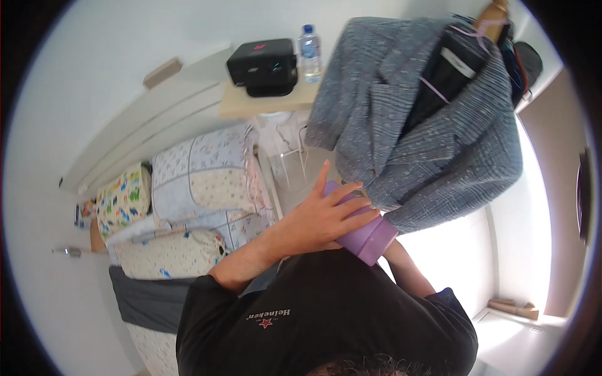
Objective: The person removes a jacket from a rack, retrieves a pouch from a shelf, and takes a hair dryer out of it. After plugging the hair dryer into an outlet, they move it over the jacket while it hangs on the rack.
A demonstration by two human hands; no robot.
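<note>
A purple cylindrical container with a wider band at its lower end is held tilted in front of my chest. My left hand lies across its side, fingers curved over it and thumb raised. My right hand is hidden behind the container; only the right forearm shows, leading up to it. Just beyond the container's upper end hangs a grey-blue tweed jacket, its lower edge close to my left fingertips. A pink hanger carries the jacket.
Left of the jacket, a pale shelf bears a black projector-like box and a water bottle. A bed with patterned pillows and a bolster lies to my left. Bright light comes from a window at right.
</note>
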